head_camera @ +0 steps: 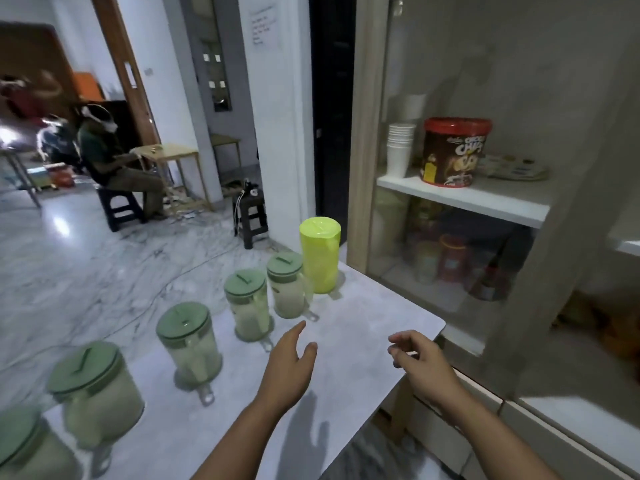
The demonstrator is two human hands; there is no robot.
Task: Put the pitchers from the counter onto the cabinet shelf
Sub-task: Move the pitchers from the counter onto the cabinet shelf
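Five green-lidded pitchers [247,304] and one yellow pitcher [320,254] stand on the bench [363,327] beyond our left hand [289,367]; both hands, right hand [420,362] included, hover released, seemingly empty.

Nearest green-lidded pitcher [24,448] cut off at the bottom-left corner, jars [450,258] on the lower cabinet shelf blurred behind glass, note [265,27] on far wall unreadable

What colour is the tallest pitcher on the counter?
Bright yellow-green, the tall pitcher, seen in the head view.
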